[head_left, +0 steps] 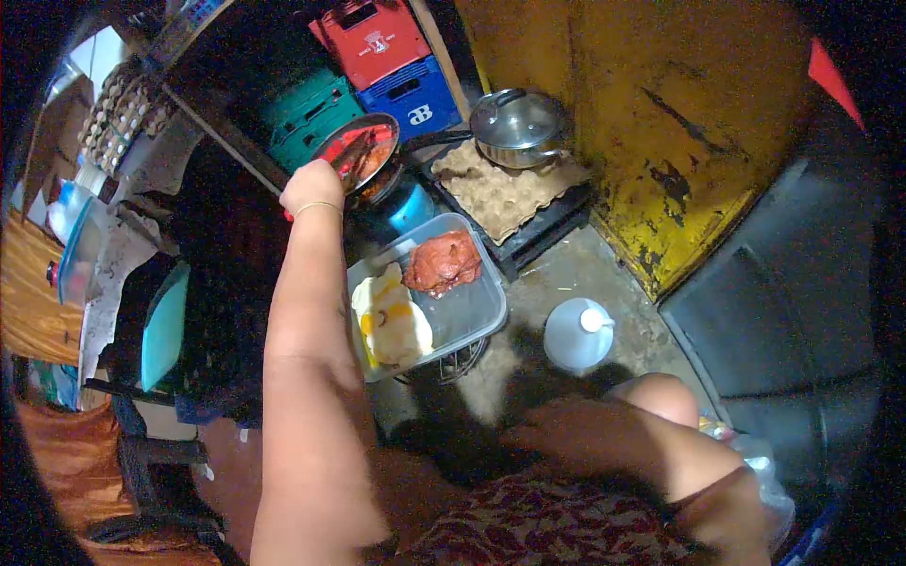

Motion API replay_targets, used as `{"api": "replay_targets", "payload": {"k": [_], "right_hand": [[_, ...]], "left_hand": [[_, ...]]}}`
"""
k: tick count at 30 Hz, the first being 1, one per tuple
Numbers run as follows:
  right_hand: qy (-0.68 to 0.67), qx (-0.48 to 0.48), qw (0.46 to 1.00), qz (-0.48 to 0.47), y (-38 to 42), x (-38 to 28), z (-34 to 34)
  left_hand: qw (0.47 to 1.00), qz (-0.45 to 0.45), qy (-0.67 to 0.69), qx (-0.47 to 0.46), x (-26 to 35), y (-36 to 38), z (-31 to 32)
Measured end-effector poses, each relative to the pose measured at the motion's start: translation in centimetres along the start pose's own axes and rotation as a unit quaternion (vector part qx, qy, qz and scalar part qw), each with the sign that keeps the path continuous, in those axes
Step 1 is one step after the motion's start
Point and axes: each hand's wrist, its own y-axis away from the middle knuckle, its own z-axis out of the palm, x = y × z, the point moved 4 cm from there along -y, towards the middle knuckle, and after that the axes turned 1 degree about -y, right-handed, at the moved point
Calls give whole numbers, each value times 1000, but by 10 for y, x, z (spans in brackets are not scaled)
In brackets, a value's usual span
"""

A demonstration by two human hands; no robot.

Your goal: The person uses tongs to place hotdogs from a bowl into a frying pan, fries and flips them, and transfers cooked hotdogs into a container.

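While your L hand (314, 186) is out beyond the tub (494, 319), fingers closed on prob. a utensil (356, 154) at the pan (385, 128), red mix (444, 261) sits inside, prob. for quick reach; R fingers unseen, can't tell.

Clear plastic tub (479, 325) — smooth; egg carton (500, 193) — rough, matt.

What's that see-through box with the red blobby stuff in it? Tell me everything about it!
The box is cloudy-clear, probably plastic, with rounded corners and a raised rim. It's open on top. A lumpy reddish mass lies inside at one end, and pale-and-yellow food, maybe egg, at the other. Round dark bars show under one edge; I can't tell what else is beneath. The left forearm passes beside it, maybe without touching.
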Motion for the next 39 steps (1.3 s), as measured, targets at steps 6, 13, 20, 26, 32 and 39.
{"api": "replay_targets", "payload": {"k": [6,13,20,26,32,39], "right_hand": [[-31,-87,996,-21,-3,-7,-4],[38,-10,999,8,-3,13,33],[-6,-8,999,-43,-3,15,39],[20,37,999,-23,-9,27,43],[-17,-48,998,24,-42,55,45],[-44,-93,990,93,-52,31,36]], "left_hand": [[1000,12,-15,21,-18,25,-12],[1000,-21,-10,18,-42,56,-24],[999,-46,24,-6,-60,78,-17],[988,-47,144,24,-84,99,5],[813,-100,568,-82,-112,169,42],[728,-99,630,-253,-144,235,98]]}}
